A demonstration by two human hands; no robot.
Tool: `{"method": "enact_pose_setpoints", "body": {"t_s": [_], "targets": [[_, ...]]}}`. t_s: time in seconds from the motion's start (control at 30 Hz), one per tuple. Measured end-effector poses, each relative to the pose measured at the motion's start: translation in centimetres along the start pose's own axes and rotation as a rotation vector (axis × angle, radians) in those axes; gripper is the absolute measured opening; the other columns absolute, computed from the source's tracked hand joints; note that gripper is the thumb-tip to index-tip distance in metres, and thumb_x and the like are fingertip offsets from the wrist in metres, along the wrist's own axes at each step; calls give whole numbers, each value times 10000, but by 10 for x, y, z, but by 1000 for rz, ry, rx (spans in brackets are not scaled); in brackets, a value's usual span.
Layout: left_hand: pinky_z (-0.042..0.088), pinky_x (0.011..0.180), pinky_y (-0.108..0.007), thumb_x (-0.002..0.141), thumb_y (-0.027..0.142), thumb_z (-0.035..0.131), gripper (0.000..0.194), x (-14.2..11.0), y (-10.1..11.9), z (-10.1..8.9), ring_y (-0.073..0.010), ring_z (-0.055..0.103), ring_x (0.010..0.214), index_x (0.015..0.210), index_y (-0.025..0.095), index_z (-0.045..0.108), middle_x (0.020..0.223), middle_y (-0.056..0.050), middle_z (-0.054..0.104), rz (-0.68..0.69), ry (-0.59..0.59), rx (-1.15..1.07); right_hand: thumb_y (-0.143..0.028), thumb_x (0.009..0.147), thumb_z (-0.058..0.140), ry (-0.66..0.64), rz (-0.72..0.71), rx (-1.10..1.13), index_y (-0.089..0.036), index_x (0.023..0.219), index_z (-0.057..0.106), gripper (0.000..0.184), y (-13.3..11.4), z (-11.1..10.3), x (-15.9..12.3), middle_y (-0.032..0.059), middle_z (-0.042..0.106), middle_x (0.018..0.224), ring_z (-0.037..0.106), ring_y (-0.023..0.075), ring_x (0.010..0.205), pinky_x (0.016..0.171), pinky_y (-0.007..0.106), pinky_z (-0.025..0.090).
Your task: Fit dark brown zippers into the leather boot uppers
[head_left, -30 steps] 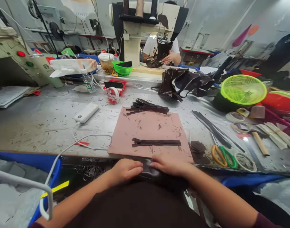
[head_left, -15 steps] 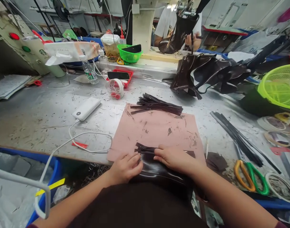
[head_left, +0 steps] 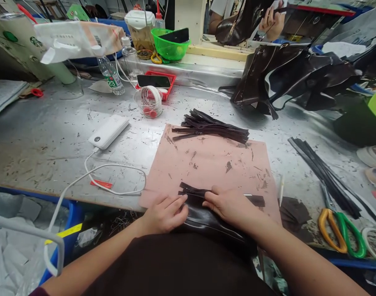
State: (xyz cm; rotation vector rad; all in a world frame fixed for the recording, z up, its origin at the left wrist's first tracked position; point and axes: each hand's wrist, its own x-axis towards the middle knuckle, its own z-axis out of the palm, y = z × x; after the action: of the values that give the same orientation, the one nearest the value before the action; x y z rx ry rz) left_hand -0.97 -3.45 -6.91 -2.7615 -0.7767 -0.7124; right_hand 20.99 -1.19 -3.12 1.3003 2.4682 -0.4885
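Leather, dark and shiny (head_left: pixel 203 211), now lies with its upper edge along the zipper (head_left: pixel 190 190), near the front edge of the pink board (head_left: pixel 181 164); one second ago it was below this edge, and the zipper lay apart from it, in full view. The left hand (head_left: pixel 164 216) pinches the left corner of the leather, thumb and fingers together. The right hand (head_left: pixel 234 205) pinches the upper edge of the leather over the zipper.

At far left, the blue bin (head_left: pixel 77 216) contains white sheets. Farther back on the worktop (head_left: pixel 52 135), the lidded tub (head_left: pixel 141 20) has something brownish inside, the clear cup (head_left: pixel 138 98) holds white rings and red pieces, the red tray (head_left: pixel 167 96) carries a phone (head_left: pixel 153 81), and the green bowl (head_left: pixel 172 51) holds a dark flat object.

White cable (head_left: pixel 114 165) goes from the power bank (head_left: pixel 109 131) and passes before the bin. More zippers (head_left: pixel 212 125) lie in a heap at the board's far side. The right hand hides the zipper's middle. To the right are dark strips (head_left: pixel 323 176) and scissors (head_left: pixel 342 228).
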Motion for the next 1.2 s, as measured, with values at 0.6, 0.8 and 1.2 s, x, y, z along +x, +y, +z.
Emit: {"method": "enact_pose_setpoints", "body": {"t_s": [0.6,0.8,1.2], "targets": [[320,693,-308,791,251,408,258,25,-13,-25,-175,460,724,960,150,574,925,-45,628,-67,-459,-177,-370,907,292,29,81,66,-186,832,571,343,-2,-4,-1,41,582,777,555,140,584,496,245,282],[297,789,-364,774,668,285,743,25,-2,-22,-248,469,875,1185,81,483,980,-111,591,-103,-437,-187,-354,903,312,62,90,95,-184,807,575,327,0,-2,1,40,596,755,559,145,607,513,239,296],[288,808,-380,775,675,268,759,33,4,-18,-257,464,910,1151,68,525,1053,-112,567,-124,-519,-96,-317,893,327,81,92,19,-191,808,589,303,-5,-1,2,32,600,755,564,138,561,478,240,283]]}}
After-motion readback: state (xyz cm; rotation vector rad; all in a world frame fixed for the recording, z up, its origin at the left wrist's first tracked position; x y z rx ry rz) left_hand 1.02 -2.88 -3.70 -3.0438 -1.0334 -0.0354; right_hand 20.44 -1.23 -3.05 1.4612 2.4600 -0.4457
